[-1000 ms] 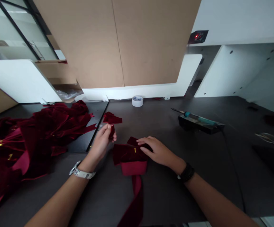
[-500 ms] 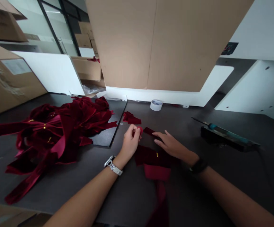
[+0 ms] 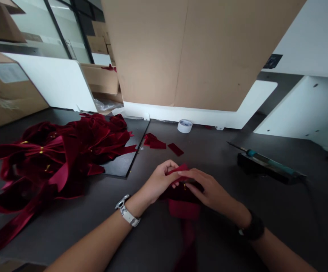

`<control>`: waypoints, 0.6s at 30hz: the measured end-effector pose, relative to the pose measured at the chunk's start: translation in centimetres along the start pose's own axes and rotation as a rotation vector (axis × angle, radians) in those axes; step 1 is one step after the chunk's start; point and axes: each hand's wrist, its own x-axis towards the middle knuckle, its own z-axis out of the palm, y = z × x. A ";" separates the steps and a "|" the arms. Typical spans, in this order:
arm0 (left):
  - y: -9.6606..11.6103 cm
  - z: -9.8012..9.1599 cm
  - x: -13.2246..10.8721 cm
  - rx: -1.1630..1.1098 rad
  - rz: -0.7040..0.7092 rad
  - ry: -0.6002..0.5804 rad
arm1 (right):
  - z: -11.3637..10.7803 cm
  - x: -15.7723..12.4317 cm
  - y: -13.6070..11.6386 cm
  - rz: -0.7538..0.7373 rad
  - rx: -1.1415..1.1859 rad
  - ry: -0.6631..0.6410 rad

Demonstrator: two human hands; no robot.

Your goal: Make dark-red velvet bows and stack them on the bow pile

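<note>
Just above the dark table, my left hand (image 3: 160,182) is closed on a small red velvet ribbon piece (image 3: 182,167). My right hand (image 3: 211,190) meets it from the other side, its fingertips on the same piece. Under both hands lies a dark red velvet bow (image 3: 175,195) with a thin gold tie (image 3: 184,186). Its lighter loop (image 3: 184,210) and a long tail (image 3: 188,241) point toward me. My hands cover much of the bow's upper part. Beyond them are a flat velvet strip (image 3: 175,149) and several short cut pieces (image 3: 156,143).
A heap of red velvet bows (image 3: 76,151) lies on the left, partly over a black board (image 3: 121,166). A roll of tape (image 3: 184,126) stands at the back. To the right, a soldering iron-like tool (image 3: 268,162) rests on a black holder. Tall cardboard (image 3: 178,56) rises behind.
My right hand has left the flat strip and come left to the small ribbon piece in my left hand. Both hands are now together, nearer to me, over the bow. The view has shifted slightly.
</note>
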 end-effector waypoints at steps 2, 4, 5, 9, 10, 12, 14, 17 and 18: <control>-0.1 0.6 -0.4 0.018 -0.042 -0.082 | -0.1 -1.0 0.0 0.017 0.019 0.100; -0.3 1.0 -0.7 0.051 -0.080 -0.154 | 0.0 -1.5 0.3 0.019 0.041 0.183; -0.4 1.1 -0.8 0.069 -0.089 -0.178 | 0.1 -1.7 0.4 0.017 0.051 0.198; -0.8 0.9 -0.5 0.144 -0.062 -0.195 | 0.2 -1.8 0.5 0.021 0.091 0.177; -0.8 0.8 -0.4 0.153 -0.056 -0.184 | 0.2 -1.8 0.4 0.039 0.100 0.185; -1.0 0.5 -0.3 0.159 -0.048 -0.170 | 0.2 -1.7 0.4 0.080 0.108 0.224; -1.1 0.2 -0.2 0.184 -0.011 -0.174 | 0.1 -1.7 0.5 0.132 0.107 0.266; -1.1 0.1 -0.3 0.316 0.086 -0.181 | 0.2 -1.7 0.6 0.199 0.106 0.301; -1.1 0.1 -0.3 0.372 0.112 -0.166 | 0.2 -1.7 0.6 0.226 0.111 0.311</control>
